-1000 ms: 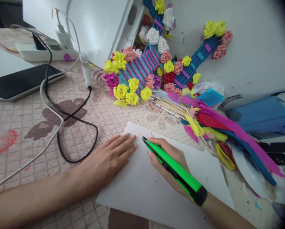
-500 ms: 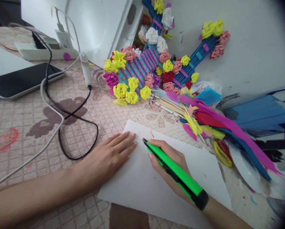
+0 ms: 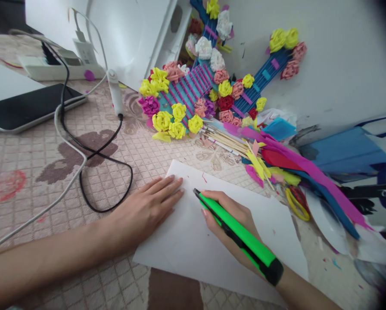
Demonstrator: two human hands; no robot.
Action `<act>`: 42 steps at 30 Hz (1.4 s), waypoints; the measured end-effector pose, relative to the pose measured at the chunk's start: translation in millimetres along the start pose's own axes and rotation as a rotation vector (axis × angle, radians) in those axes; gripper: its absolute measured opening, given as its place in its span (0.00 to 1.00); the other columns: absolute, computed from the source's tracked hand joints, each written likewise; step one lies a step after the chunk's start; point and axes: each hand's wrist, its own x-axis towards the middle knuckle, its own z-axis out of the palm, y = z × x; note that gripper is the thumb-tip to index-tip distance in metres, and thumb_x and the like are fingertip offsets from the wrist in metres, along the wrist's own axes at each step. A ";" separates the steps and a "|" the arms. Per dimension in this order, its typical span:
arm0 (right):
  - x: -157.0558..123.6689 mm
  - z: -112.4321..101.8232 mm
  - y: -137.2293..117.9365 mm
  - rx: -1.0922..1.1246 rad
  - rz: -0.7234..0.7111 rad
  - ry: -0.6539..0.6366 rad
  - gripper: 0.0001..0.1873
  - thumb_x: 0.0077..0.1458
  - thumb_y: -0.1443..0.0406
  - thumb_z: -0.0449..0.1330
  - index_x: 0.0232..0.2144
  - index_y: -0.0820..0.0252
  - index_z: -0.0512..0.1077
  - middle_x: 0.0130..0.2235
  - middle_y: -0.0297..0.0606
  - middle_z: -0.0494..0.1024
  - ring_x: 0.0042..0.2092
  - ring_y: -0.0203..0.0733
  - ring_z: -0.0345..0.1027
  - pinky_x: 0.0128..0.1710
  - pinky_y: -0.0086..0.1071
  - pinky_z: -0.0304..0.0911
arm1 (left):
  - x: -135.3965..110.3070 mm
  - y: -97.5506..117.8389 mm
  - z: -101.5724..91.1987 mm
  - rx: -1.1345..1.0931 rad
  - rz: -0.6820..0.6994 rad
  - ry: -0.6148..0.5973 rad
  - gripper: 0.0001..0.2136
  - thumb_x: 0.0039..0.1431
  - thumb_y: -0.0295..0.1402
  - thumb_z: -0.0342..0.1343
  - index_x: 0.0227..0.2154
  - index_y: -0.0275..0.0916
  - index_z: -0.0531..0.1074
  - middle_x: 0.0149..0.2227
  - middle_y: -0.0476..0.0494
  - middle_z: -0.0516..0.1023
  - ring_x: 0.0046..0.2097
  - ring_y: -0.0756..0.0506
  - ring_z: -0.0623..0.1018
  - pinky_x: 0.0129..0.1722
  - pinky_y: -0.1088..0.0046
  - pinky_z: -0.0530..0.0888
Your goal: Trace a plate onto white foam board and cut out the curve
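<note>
A white sheet of paper (image 3: 180, 249) lies on the patterned tablecloth, with a few small red marks near its far edge. My left hand (image 3: 150, 209) rests flat on the paper's left edge, its fingers stretched out. In my right hand (image 3: 235, 211) is a green and black utility knife (image 3: 244, 237), held like a pen. Its tip points up and left over the paper, close to my left fingertips. I cannot tell whether the tip touches the sheet.
Paper flowers (image 3: 176, 120) decorate blue guitar shapes at the back. Wooden sticks (image 3: 230, 142), crepe paper strips (image 3: 309, 172) and yellow-handled scissors (image 3: 297, 204) lie to the right. On the left are a phone (image 3: 28, 107), a power strip (image 3: 60, 69) and a looped black cable (image 3: 131, 181).
The view has shifted slightly, moving the background a little to the left. Both hands and the knife keep nearly the same place on the paper.
</note>
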 end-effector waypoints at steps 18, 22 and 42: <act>21.9 -25.5 39.4 0.211 -0.088 -0.126 0.13 0.53 0.68 0.57 0.42 0.56 0.72 0.39 0.37 0.79 0.38 0.38 0.74 0.37 0.30 0.69 | -0.2 -2.8 0.4 -0.092 -0.002 0.063 0.19 0.67 0.32 0.44 0.58 0.37 0.63 0.64 0.38 0.59 0.64 0.39 0.60 0.61 0.56 0.61; 25.2 -26.0 45.1 0.249 -0.102 -0.161 0.13 0.53 0.67 0.58 0.42 0.56 0.73 0.40 0.38 0.79 0.40 0.38 0.74 0.40 0.31 0.69 | -0.4 -3.1 0.3 -0.101 -0.008 0.070 0.19 0.66 0.31 0.44 0.59 0.38 0.62 0.64 0.38 0.59 0.64 0.39 0.60 0.61 0.56 0.61; 27.7 -29.0 50.8 0.303 -0.118 -0.226 0.14 0.54 0.70 0.58 0.44 0.55 0.72 0.42 0.35 0.78 0.42 0.36 0.73 0.42 0.28 0.68 | 0.5 -3.0 0.7 -0.032 0.011 0.066 0.19 0.66 0.31 0.44 0.58 0.37 0.63 0.64 0.37 0.58 0.63 0.38 0.61 0.60 0.55 0.63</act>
